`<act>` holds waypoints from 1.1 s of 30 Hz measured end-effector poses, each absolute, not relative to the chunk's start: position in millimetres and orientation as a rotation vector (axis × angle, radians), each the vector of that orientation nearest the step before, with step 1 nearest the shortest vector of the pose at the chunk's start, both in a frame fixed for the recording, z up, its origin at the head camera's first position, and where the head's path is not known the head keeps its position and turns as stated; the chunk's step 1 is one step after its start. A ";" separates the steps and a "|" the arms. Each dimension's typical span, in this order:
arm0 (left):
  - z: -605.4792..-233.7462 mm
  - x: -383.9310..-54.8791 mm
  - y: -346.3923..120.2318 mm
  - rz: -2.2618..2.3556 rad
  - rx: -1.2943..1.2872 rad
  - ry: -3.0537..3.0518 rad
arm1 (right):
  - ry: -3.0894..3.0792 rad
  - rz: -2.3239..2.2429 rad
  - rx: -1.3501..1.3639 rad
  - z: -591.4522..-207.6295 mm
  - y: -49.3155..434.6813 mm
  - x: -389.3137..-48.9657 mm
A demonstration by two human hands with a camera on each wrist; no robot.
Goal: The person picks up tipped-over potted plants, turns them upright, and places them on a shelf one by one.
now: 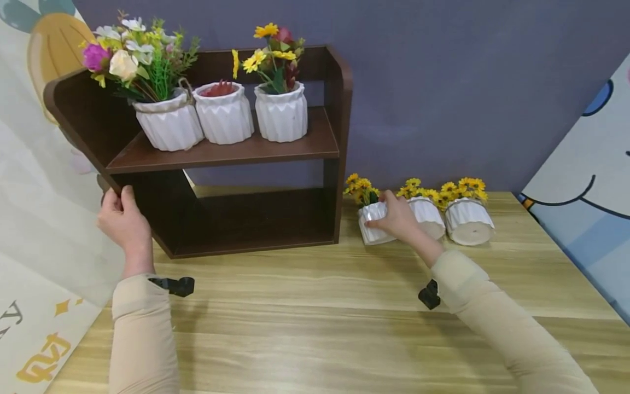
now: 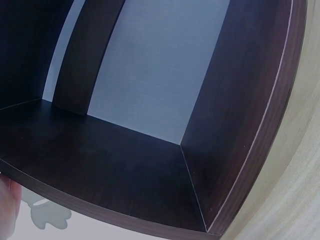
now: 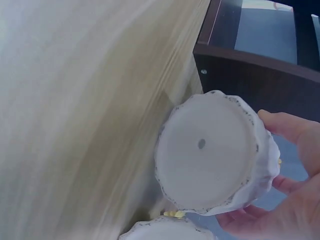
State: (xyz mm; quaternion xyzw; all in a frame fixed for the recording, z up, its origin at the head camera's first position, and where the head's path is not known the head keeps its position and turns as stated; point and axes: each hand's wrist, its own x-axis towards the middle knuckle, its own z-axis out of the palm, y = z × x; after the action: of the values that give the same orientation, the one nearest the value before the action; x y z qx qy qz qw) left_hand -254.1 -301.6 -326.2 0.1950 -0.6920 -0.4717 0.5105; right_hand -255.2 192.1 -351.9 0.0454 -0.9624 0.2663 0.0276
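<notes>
My right hand (image 1: 397,218) grips a white ridged flower pot (image 1: 375,223) of yellow daisy-like flowers (image 1: 361,189), beside the shelf's right side. In the right wrist view the pot's round base (image 3: 205,152) faces the camera, with fingers and thumb round its wall. My left hand (image 1: 127,223) holds the front edge of the left side panel of a dark brown two-tier shelf (image 1: 221,158). Only a bit of that hand (image 2: 7,207) shows at the panel's edge in the left wrist view; its other fingers are hidden.
On the upper tier stand a pot of mixed flowers (image 1: 169,123), a pot with a red plant (image 1: 223,115) and a pot of yellow and red flowers (image 1: 281,115). Two more white pots, one at the far right (image 1: 470,221), lie tipped over near the grey wall (image 1: 443,98).
</notes>
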 end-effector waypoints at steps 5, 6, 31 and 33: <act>-327.0 -253.8 -301.5 -1.122 0.464 -1.674 | -2.924 0.861 0.141 -355.6 195.7 -243.4; -327.6 -253.6 -301.7 -1.121 0.454 -1.679 | -2.916 0.859 0.133 -356.6 196.4 -241.2; -327.2 -252.8 -301.2 -1.159 0.433 -1.662 | -2.677 0.987 0.050 -396.0 204.3 -217.7; -327.0 -252.9 -300.7 -1.152 0.428 -1.664 | -2.654 1.059 0.049 -396.1 204.7 -218.2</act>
State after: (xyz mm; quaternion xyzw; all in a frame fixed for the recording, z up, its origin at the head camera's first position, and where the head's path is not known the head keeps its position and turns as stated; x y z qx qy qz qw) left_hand -252.9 -300.7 -327.0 0.1779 -0.6912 -0.4788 0.5112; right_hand -218.2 204.7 -396.1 0.0171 -0.9193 0.3669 0.1413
